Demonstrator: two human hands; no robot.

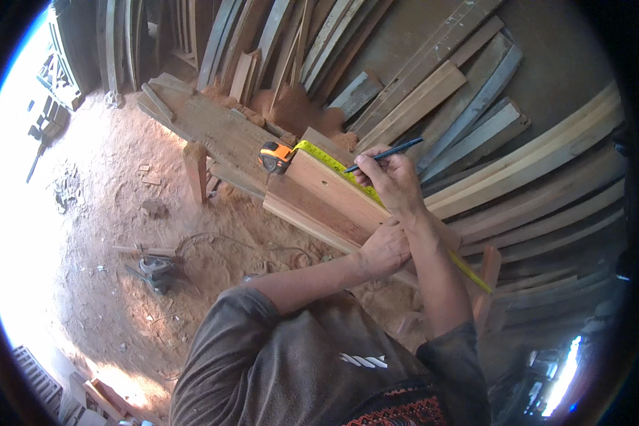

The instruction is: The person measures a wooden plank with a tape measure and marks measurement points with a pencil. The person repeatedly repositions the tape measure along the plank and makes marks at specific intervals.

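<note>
- Right hand (pixel 390 181) pinched blue pencil (pixel 385 154), tip at yellow tape (pixel 326 160) on board (pixel 319 192).
- Left hand (pixel 385 248) pressed flat, fingers spread, on board atop bench (pixel 206 124).
- Board looked stiff, heavy; best held by long edges.

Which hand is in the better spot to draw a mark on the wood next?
The right hand, probably. It already grips the dark blue pencil, whose tip sits at the yellow tape measure blade stretched along the reddish wooden plank. The left hand presses flat on the plank, steadying it.
</note>
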